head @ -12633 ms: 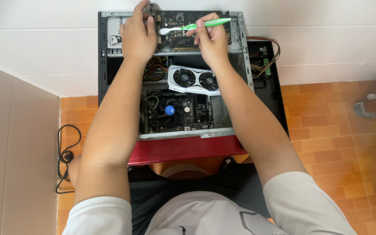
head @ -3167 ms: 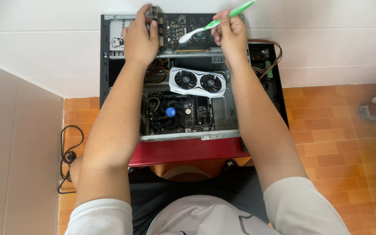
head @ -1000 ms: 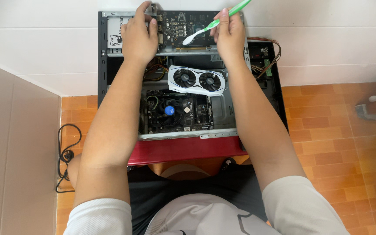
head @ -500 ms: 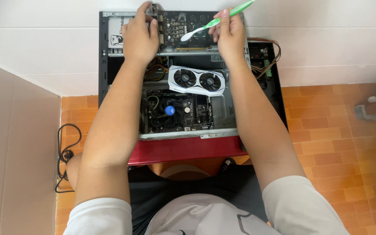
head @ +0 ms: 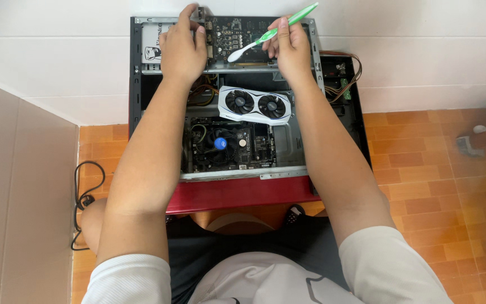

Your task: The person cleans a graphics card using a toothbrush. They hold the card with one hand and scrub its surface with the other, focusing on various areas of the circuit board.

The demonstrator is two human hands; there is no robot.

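Observation:
An open desktop computer case (head: 136, 84) lies on a red stool in front of me. My left hand (head: 183, 48) grips the edge of a dark circuit board (head: 234, 35) held at the case's far end. My right hand (head: 291, 48) holds a green and white toothbrush (head: 271, 32), its white head resting on the board. Below them sit a white two-fan graphics card (head: 254, 104) and a motherboard with a round cooler fan (head: 220, 143).
A bundle of coloured wires (head: 341, 79) hangs at the case's right side. A black cable (head: 82, 197) lies on the orange tiled floor at left. White wall tiles stand behind the case. Small objects (head: 468, 143) lie on the floor at right.
The toothbrush head has shifted slightly along the circuit board, left and down. Both hands stay at the far end of the case.

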